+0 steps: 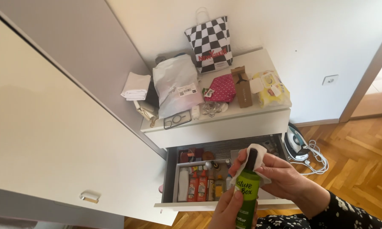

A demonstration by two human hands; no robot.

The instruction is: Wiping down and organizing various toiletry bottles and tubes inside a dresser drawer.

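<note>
My left hand [227, 208] grips a green spray bottle [247, 196] with a dark cap, held upright over an open drawer [170, 169]. My right hand [286, 178] presses a white wipe [255, 156] around the bottle's top and neck. Inside the drawer stand several small bottles and tubes [201, 186], some red and orange, in a white tray.
A white dresser top [250, 111] carries a checkered bag [210, 42], white mailer bag [176, 85], pink dotted pouch [221, 89], brown box [242, 87], yellow wipes pack [270, 89] and phone case [177, 119]. An iron [296, 143] with its cord lies on the wood floor.
</note>
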